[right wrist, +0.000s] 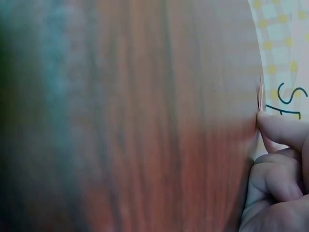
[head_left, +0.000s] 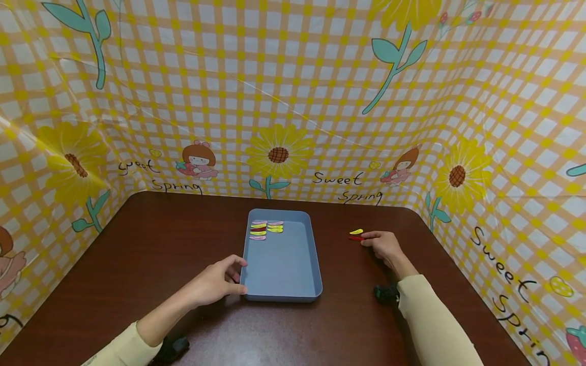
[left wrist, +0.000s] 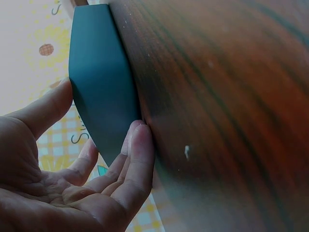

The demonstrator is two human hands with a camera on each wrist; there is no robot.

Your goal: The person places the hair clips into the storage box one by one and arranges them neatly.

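Observation:
A blue-grey rectangular tray (head_left: 284, 274) lies mid-table in the head view. Hair clips in pink (head_left: 258, 238), yellow (head_left: 275, 231) and red (head_left: 258, 229) form two columns at its far left corner. My left hand (head_left: 215, 282) touches the tray's near left side with spread, gently bent fingers; the left wrist view has its fingertips (left wrist: 141, 140) against the outer wall (left wrist: 101, 63). Right of the tray, my right hand (head_left: 384, 246) pinches a red hair clip (head_left: 355, 238) at the tabletop. Just beyond that clip lies a yellow hair clip (head_left: 356, 232).
The dark brown wooden table (head_left: 183, 223) extends around the tray. A checked cloth (head_left: 220, 107) with sunflowers stands up behind the table and along both sides. Dark wrist devices show beneath the left wrist (head_left: 174, 349) and the right wrist (head_left: 385, 294).

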